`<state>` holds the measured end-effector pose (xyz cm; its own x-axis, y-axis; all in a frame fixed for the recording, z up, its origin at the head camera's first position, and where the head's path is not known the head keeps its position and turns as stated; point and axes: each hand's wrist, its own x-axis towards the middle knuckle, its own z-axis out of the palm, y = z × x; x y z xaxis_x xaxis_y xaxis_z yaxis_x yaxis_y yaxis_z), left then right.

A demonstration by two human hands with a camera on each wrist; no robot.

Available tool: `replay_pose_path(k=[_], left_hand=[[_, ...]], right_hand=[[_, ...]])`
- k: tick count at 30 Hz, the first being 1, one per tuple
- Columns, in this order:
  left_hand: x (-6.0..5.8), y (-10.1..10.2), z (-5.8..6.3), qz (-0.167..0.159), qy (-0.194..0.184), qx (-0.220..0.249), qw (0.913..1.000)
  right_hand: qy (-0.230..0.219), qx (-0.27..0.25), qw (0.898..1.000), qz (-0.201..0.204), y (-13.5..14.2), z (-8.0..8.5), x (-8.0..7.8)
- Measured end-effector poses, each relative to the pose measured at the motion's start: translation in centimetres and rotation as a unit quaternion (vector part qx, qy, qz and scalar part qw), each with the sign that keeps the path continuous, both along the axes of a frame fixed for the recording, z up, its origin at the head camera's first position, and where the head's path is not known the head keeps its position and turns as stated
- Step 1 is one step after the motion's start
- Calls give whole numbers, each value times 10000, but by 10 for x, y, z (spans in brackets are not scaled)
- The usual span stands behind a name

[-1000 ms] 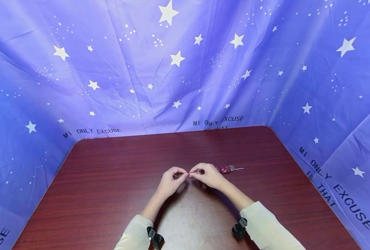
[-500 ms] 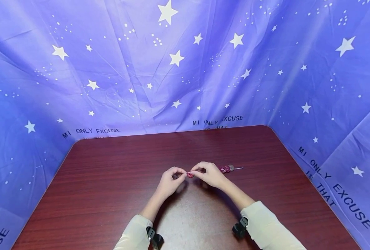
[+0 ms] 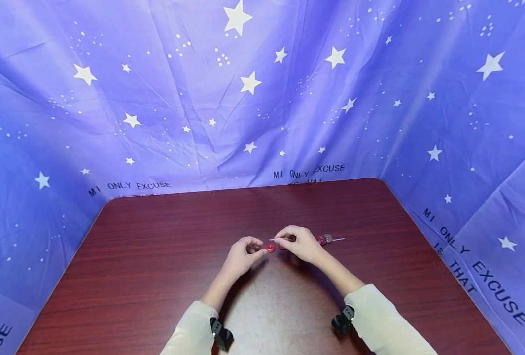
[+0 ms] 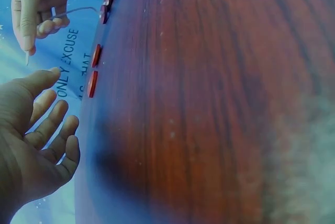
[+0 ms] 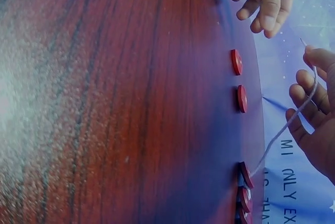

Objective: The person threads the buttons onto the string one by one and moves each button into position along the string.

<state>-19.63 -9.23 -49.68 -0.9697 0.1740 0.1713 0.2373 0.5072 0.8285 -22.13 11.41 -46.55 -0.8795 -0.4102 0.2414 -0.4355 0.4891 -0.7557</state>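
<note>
The right grip (image 3: pixel 301 245) pinches the cord (image 5: pixel 287 124) near its tip; the left grip (image 3: pixel 240 258) is empty, fingers loose. Two loose buttons (image 5: pixel 237 62) lie on the bench (image 3: pixel 156 276), apart from the strung buttons (image 5: pixel 244 200). Threading seems in hand; next calls for lifting one.

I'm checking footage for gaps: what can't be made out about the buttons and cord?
Right wrist view: far end of the cord and overlapping buttons, cut by the bottom edge.
Head view: cord's middle, hidden behind the right hand.
Head view: hole count of the red button by the left hand, too small.
</note>
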Motion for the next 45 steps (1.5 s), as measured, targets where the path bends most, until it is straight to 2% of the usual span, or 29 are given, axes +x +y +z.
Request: replay_pose_path(k=[8, 16, 22, 25, 30, 36, 45], left_hand=[[-6, 3, 0, -63, 66, -877, 9961], [-13, 9, -4, -133, 246, -1342, 9906], [-18, 16, -4, -154, 249, -1695, 9851], [-20, 19, -4, -92, 133, -1879, 9821], [-21, 21, -2, -74, -34, -2025, 9793], [-21, 21, 0, -63, -48, -2070, 9783], [-22, 22, 0, -58, 131, -2153, 9765]], right_hand=[[179, -107, 9997, -158, 0, -1, -1], [304, -287, 9986, -318, 3, 1, -1], [264, -329, 9988, -266, 1, 3, 0], [188, -265, 9990, -302, 0, 4, 1], [116, -237, 9992, -304, 0, 3, 1], [145, -257, 9991, -303, 1, 2, 0], [232, -294, 9989, -297, 2, 1, -1]])
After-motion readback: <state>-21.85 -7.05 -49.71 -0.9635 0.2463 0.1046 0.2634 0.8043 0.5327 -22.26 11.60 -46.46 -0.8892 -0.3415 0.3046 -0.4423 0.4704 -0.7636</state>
